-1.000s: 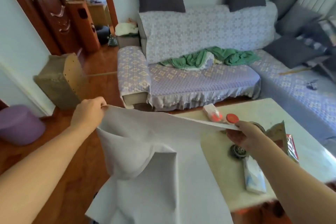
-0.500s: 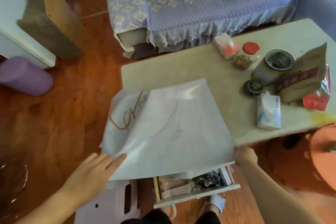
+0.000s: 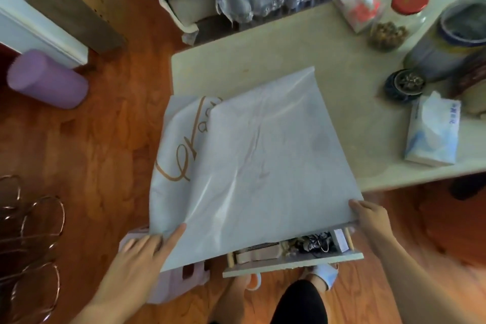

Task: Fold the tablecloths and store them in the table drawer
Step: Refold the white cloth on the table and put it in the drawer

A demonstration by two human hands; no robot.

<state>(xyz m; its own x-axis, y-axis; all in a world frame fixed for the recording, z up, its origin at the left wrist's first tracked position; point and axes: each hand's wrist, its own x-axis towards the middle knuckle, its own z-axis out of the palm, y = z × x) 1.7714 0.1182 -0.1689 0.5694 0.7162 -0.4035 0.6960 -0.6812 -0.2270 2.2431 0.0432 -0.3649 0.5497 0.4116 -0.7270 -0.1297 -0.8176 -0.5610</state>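
The tablecloth was pale grey-white with tan script lettering. The table was cream. At 2 o'clock stood a red-lidded jar. At 10 o'clock lay a lilac cylinder on reddish-brown flooring.

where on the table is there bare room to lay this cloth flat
Bare tabletop runs from the cloth's far edge to the sofa-side rim, and in a strip between the cloth and the tissue pack. The right end is crowded: jar, tin, ashtray.
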